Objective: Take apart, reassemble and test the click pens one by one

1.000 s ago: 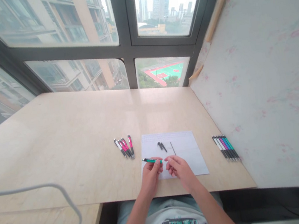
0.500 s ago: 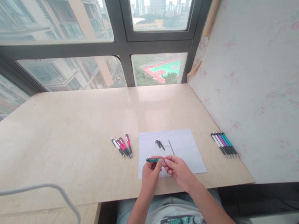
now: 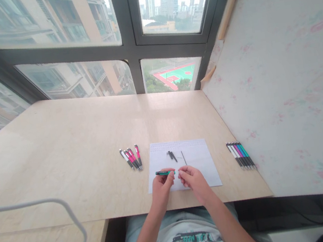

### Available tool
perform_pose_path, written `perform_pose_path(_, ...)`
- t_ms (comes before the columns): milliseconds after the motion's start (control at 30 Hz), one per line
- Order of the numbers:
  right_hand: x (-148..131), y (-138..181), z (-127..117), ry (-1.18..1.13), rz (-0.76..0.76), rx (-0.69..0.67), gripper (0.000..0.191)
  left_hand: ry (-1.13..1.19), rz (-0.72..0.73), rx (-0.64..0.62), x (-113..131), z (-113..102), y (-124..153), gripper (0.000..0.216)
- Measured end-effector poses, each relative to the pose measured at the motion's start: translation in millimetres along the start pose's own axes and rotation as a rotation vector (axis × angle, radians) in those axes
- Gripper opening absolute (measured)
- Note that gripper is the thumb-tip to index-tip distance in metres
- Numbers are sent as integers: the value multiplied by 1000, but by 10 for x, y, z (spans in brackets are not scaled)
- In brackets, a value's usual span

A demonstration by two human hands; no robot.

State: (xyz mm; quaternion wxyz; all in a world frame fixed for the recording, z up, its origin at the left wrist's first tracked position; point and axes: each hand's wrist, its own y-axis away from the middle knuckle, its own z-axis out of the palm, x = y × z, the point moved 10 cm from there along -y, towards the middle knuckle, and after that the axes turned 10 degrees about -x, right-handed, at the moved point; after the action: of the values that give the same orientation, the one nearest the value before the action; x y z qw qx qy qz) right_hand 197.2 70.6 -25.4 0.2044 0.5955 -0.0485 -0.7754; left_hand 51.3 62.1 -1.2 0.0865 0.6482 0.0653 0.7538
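A green pen barrel with a black clip (image 3: 163, 173) lies across the fingers of my left hand (image 3: 161, 185), which is closed on it. A small gap to the right, my right hand (image 3: 190, 177) has its thumb and fingertips pinched together; whatever they hold is too small to make out. Both hands are over a sheet of white paper (image 3: 204, 175) with handwriting along its top. Just beyond them on the paper are short black pen parts (image 3: 172, 156) and a thin dark refill (image 3: 184, 158).
Several pink and white pens (image 3: 131, 158) lie left of the paper. To the right, a neat row of several pens (image 3: 241, 155) rests near the papered wall (image 3: 290, 89). A pale cable (image 3: 67, 208) loops over the lower left. Windows (image 3: 134, 72) border the table's far side.
My hands have moved slightly apart. The right fingertips have come away from the end of the green barrel, which sits a little further left.
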Motion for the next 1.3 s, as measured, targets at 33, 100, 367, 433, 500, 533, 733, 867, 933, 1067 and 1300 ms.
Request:
perform_pose_path(33,-69,-10,-111,133,-30,57,24,10,-2,7,-6,-10,3,38)
perform_pose_path(100,-275,-20,-329,443,-110,197,21,27,-9,12,-19,-19,8,38)
perform_pose_path(367,-646,-229,-512,1014,-180,366,21,81,-15,-12,-41,3,19,37)
perform_pose_path(433,-639,-236,-486,1009,-190,353,22,85,-15,-14,-56,-1,12,38)
perform_pose_path(500,-624,-191,-425,978,-217,318,22,90,-15,-18,-74,-1,2,37)
perform_pose_path(533,-614,-152,-370,949,-240,284,22,95,-14,-22,-83,2,-3,37)
perform_pose_path(733,-486,131,212,800,-338,-75,22,77,7,-21,-83,19,-4,34)
perform_pose_path(867,-455,220,271,750,-314,-67,19,-49,56,-62,-24,60,-7,28)
perform_pose_path(933,-462,237,243,749,-314,-52,20,-131,79,-99,0,99,-8,27)
perform_pose_path(1067,-485,265,193,786,-336,-35,21,-239,82,-158,19,179,3,27)
perform_pose_path(1300,-464,267,-86,723,-319,148,23,-319,138,-202,179,277,38,28)
